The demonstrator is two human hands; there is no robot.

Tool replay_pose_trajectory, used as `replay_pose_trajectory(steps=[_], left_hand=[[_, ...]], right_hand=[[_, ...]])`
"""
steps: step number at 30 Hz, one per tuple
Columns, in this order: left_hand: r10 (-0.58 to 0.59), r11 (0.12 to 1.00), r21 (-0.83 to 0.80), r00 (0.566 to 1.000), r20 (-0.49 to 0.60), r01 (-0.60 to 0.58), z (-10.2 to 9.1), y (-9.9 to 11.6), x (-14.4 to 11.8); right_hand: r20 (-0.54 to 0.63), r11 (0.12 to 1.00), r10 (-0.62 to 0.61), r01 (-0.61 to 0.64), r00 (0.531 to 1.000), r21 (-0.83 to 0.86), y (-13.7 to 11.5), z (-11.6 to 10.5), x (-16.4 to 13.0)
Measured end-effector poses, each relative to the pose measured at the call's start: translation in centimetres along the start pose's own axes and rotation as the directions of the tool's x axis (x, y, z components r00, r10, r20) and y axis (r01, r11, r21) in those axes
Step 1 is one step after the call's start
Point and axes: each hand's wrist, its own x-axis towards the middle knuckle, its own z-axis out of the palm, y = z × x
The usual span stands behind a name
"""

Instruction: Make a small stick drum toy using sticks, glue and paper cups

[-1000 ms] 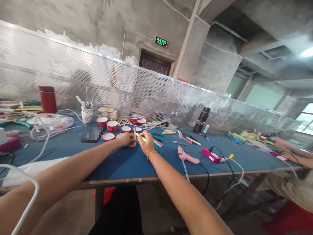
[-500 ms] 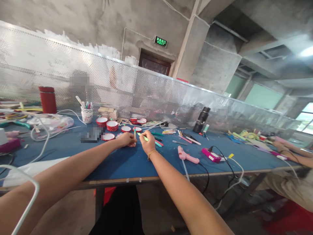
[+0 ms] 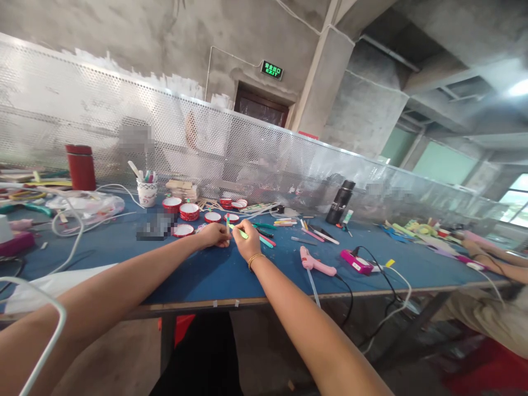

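My left hand (image 3: 215, 235) is closed on a thin wooden craft stick (image 3: 228, 220), held upright with red and green bands on its upper part. My right hand (image 3: 246, 241) grips a yellow-green marker (image 3: 242, 233), its tip against or very close to the stick. Just behind the hands lie red-rimmed white paper cups (image 3: 212, 218). To the right of my right hand, several coloured markers (image 3: 267, 241) rest on the blue table (image 3: 198, 280).
A pink glue gun (image 3: 317, 264) lies right of my right arm, beside a purple power strip (image 3: 355, 262) with cables. A black bottle (image 3: 340, 202), red bottle (image 3: 81, 168) and pen cup (image 3: 147, 192) stand behind. Another person's arms (image 3: 487, 256) are at far right.
My right hand has moved slightly left, bringing the marker's tip to the banded stick. My left hand stays almost in place.
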Motion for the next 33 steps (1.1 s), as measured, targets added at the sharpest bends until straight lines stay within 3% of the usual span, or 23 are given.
replay_pose_trajectory(steps=[5,15,24,33], left_hand=[[0.002,1.000,0.010,1.000,0.009,-0.002,-0.04,0.04,-0.02],[0.020,0.999,-0.027,1.000,0.002,-0.020,-0.01,-0.21,0.03],[0.001,1.000,0.021,1.000,-0.001,-0.001,-0.03,0.08,-0.12],[0.013,1.000,-0.005,1.000,0.000,-0.013,0.04,0.03,-0.13]], right_hand=[[-0.054,0.999,0.039,-0.038,0.998,0.021,0.48,0.08,0.17],[0.015,1.000,-0.006,0.005,1.000,0.027,-0.38,0.07,-0.17],[-0.042,1.000,0.010,-0.011,0.999,-0.005,0.15,0.02,0.05],[0.022,1.000,-0.027,0.027,0.999,-0.003,-0.39,0.14,-0.20]])
